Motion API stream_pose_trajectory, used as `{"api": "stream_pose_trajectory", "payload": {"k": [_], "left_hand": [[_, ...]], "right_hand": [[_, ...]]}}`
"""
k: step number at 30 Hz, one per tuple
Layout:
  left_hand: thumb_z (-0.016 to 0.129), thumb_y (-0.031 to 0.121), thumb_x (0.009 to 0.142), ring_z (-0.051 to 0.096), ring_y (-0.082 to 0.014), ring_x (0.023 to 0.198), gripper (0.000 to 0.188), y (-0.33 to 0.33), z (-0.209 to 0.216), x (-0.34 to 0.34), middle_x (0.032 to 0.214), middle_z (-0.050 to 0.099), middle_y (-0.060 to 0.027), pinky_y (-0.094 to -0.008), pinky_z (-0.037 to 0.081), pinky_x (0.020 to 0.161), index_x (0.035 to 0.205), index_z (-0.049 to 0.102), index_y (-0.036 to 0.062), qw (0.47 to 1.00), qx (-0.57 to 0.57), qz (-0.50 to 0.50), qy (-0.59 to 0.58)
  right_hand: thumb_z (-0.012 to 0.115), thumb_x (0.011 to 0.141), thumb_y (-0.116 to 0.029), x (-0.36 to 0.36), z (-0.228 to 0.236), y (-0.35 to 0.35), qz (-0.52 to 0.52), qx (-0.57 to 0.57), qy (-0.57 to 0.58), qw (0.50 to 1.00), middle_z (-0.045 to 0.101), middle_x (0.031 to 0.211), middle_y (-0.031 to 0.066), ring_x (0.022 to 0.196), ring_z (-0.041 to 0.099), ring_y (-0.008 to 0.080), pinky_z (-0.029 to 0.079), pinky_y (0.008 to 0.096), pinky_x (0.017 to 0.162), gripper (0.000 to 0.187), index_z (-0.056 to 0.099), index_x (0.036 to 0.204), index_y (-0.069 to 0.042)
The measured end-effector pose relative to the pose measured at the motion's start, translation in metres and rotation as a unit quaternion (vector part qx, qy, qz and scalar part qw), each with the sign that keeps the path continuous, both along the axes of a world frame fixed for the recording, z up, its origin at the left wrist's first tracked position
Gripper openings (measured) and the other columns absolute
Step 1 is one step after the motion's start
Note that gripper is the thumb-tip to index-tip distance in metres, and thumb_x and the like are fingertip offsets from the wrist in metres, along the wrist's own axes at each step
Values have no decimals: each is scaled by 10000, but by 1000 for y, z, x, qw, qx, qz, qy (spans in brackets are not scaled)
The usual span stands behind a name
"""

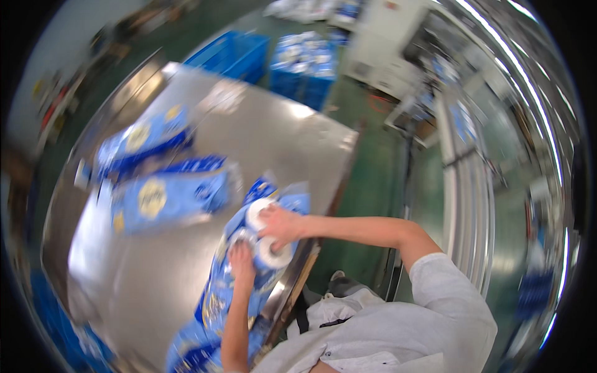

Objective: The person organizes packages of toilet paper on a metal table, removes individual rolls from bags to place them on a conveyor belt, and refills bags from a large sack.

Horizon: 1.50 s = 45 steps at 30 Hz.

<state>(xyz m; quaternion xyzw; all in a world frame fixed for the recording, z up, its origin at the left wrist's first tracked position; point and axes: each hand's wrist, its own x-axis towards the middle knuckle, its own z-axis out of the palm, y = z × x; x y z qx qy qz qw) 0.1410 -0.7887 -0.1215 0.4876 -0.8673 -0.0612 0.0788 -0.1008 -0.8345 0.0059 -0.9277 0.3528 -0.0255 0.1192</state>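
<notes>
Three white paper rolls (272,256) stand on end, close together, on blue printed plastic bags (217,295) at the table's near edge. My right hand (283,225) reaches in from the right and grips the rolls, its fingers over the far one and its thumb by the core of the nearest. My left hand (241,260) is closed on the left roll (242,236), fingertips at its core. Blur hides the exact finger placement. Two filled blue packs, a nearer pack (168,196) and a farther pack (143,143), lie left of my hands.
The metal table (140,267) has a raised rim along its left. Beyond it are a blue crate (230,53) and another blue crate (298,90) heaped with packs. On the right, past the green floor (379,161), runs a conveyor-like machine (460,205) with long rails.
</notes>
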Motion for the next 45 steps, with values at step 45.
{"api": "stream_pose_trajectory", "payload": {"k": [45], "left_hand": [[739,154,826,522,-355,1215,449,534,161,-726,1378,535,-134,-447,488,990,1242,598,60,610,172,-756,165]], "right_hand": [[699,882,-318,-434,41,744,-946,-257,-48,193,673,1147,193,1083,611,406,490,486,926,481,611,1288,-76]]}}
